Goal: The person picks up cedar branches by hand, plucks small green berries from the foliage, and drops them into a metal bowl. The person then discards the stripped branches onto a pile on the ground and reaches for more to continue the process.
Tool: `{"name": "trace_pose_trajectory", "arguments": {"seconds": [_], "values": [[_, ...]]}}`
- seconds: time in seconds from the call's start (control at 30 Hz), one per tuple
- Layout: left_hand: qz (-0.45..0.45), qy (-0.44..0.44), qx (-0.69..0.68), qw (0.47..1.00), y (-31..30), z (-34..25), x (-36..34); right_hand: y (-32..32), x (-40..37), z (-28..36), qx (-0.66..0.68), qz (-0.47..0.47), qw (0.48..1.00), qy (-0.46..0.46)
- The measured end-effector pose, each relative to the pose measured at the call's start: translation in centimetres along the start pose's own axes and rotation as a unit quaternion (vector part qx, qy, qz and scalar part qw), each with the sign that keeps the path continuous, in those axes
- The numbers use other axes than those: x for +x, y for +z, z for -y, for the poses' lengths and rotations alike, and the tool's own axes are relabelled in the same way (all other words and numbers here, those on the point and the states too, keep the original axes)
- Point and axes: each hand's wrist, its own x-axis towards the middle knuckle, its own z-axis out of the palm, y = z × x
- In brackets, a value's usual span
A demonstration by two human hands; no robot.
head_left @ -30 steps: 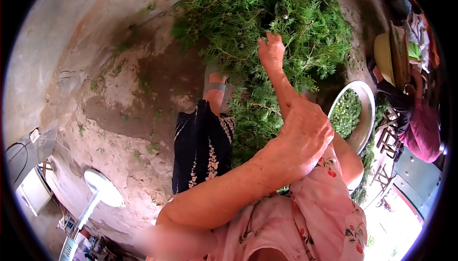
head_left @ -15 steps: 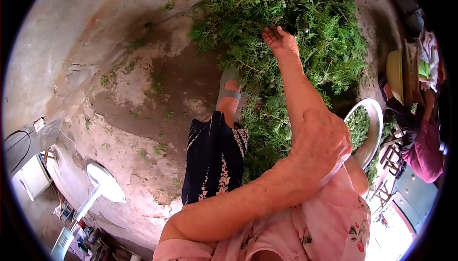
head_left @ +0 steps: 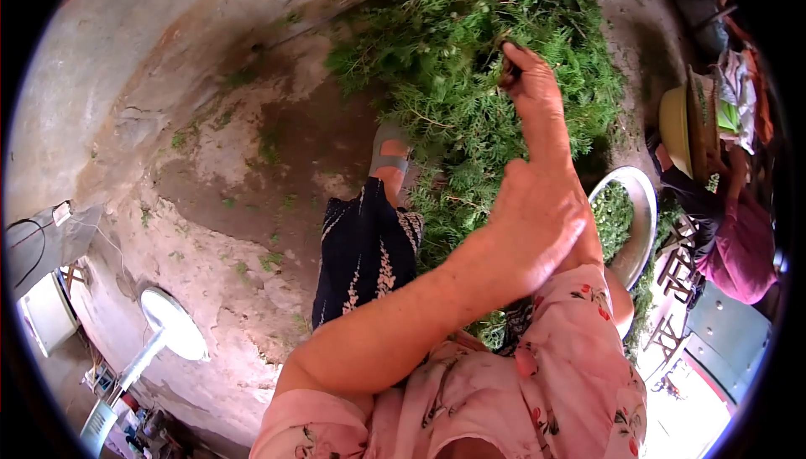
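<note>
My right hand (head_left: 533,81) reaches over a large heap of cut green evergreen branches (head_left: 445,115) with flat, scaly sprays. Its thumb points up and its fingers curl in dark shade; whatever they may hold is too dark to make out. My left hand (head_left: 537,216) lies across my right forearm with its back toward me. The thumb side shows, but the other fingers are hidden. Beside my right arm a metal basin (head_left: 645,216) holds small green sprigs (head_left: 611,220).
Another person in a maroon top (head_left: 743,249) sits at the right by a yellow basin (head_left: 674,119). My sandalled foot (head_left: 390,153) rests on the earthen floor left of the heap. A white standing fan or lamp (head_left: 174,325) is at lower left. A pale wall (head_left: 168,48) borders the upper left.
My right hand has shifted right over the heap, and its fingers have curled in. My left hand has moved left and up, its thumb side now showing. The whole view has shifted slightly.
</note>
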Motion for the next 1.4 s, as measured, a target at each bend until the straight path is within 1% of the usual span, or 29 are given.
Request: {"name": "trace_pose_trajectory", "arguments": {"seconds": [0.07,0.1,0.13,0.17,0.2,0.27,0.3,0.4,0.43,0.47,0.53,0.57,0.6,0.63,0.67,0.7,0.73,0.77,0.87,0.9,0.93,1.0,1.07,1.13,1.27,1.3,1.37,1.4], "values": [[0.034,0.007,-0.015,0.999,0.3,0.2,-0.1,0.1,-2.0,1.9,-0.092,-0.031,0.995,-0.025],[-0.015,0.009,-0.020,1.000,0.8,0.2,-0.3,-0.6,-2.6,2.3,-0.209,-0.014,0.977,-0.032],[-0.028,0.025,-0.023,0.999,1.1,0.3,-0.6,-1.6,-3.3,2.7,-0.323,-0.001,0.946,-0.037],[-0.024,0.027,-0.022,0.999,1.4,0.2,-0.7,-2.3,-3.7,3.4,-0.314,0.004,0.950,-0.005],[-0.019,0.027,-0.021,0.999,1.8,0.1,-0.9,-2.7,-4.3,4.0,-0.314,0.001,0.949,-0.011],[-0.008,0.034,-0.031,0.999,2.5,-0.1,-1.3,-3.7,-5.6,4.9,-0.161,-0.021,0.985,-0.057],[0.006,0.034,-0.041,0.999,2.9,-0.2,-1.5,-3.8,-6.9,5.6,-0.088,-0.011,0.994,-0.059],[0.023,0.034,-0.047,0.998,4.2,-0.6,-1.6,-5.1,-9.8,6.9,-0.059,-0.019,0.994,-0.086],[0.000,0.028,-0.038,0.999,4.6,-0.6,-1.7,-5.1,-11.4,7.5,-0.039,-0.031,0.996,-0.077],[-0.007,0.027,-0.026,0.999,4.7,-0.6,-1.7,-5.2,-13.0,7.8,-0.006,-0.024,0.997,-0.069],[-0.037,-0.046,-0.031,0.998,3.9,-1.0,-1.8,-5.5,-16.4,8.5,0.003,0.002,0.998,-0.056],[-0.087,-0.060,-0.051,0.993,3.3,-1.4,-2.0,-5.2,-18.2,8.6,0.021,-0.030,0.998,-0.056],[-0.135,-0.076,-0.072,0.985,2.7,-1.9,-2.3,-5.1,-20.0,8.8,0.017,-0.037,0.997,-0.065],[-0.203,-0.066,-0.112,0.971,2.7,-2.1,-2.4,-5.0,-21.7,8.8,0.024,-0.035,0.997,-0.058],[-0.227,-0.060,-0.200,0.951,2.6,-2.5,-2.8,-5.1,-23.2,8.8,0.032,-0.033,0.998,-0.052],[-0.253,-0.058,-0.281,0.924,2.9,-3.0,-3.0,-5.4,-24.5,8.6,0.050,-0.003,0.997,-0.051],[-0.276,-0.059,-0.362,0.889,3.3,-3.6,-3.3,-5.3,-25.8,8.4,0.067,0.008,0.996,-0.054],[-0.248,-0.045,-0.428,0.868,3.7,-4.1,-3.8,-5.4,-27.0,8.3,0.064,0.015,0.996,-0.057],[-0.261,-0.034,-0.410,0.873,4.3,-6.1,-5.2,-5.7,-30.8,8.0,0.075,0.042,0.995,-0.048],[-0.222,-0.039,-0.476,0.850,4.1,-7.0,-5.7,-5.9,-32.1,7.8,0.084,0.057,0.994,-0.038],[-0.212,-0.038,-0.522,0.825,3.7,-8.2,-6.4,-6.1,-33.1,7.6,0.096,0.088,0.991,-0.035],[-0.148,-0.027,-0.627,0.764,3.5,-9.3,-7.6,-6.6,-34.8,7.2,0.085,0.130,0.988,-0.026],[-0.147,-0.020,-0.640,0.754,3.2,-10.7,-8.7,-7.6,-36.2,7.0,0.064,0.152,0.986,-0.021],[-0.220,-0.065,-0.604,0.763,3.9,-11.1,-9.2,-8.5,-37.7,7.4,0.010,0.134,0.991,-0.013],[-0.241,-0.173,-0.673,0.677,4.3,-11.2,-10.2,-10.3,-39.3,6.2,0.006,0.119,0.993,-0.021],[-0.238,-0.172,-0.673,0.679,4.5,-11.4,-10.5,-10.6,-39.7,6.0,-0.011,0.123,0.992,-0.017],[-0.216,-0.157,-0.718,0.643,5.2,-11.8,-11.2,-10.9,-40.1,5.6,-0.054,0.130,0.990,-0.024],[-0.214,-0.159,-0.718,0.643,5.5,-11.7,-11.5,-10.9,-40.3,5.5,-0.052,0.129,0.990,-0.022]]}}
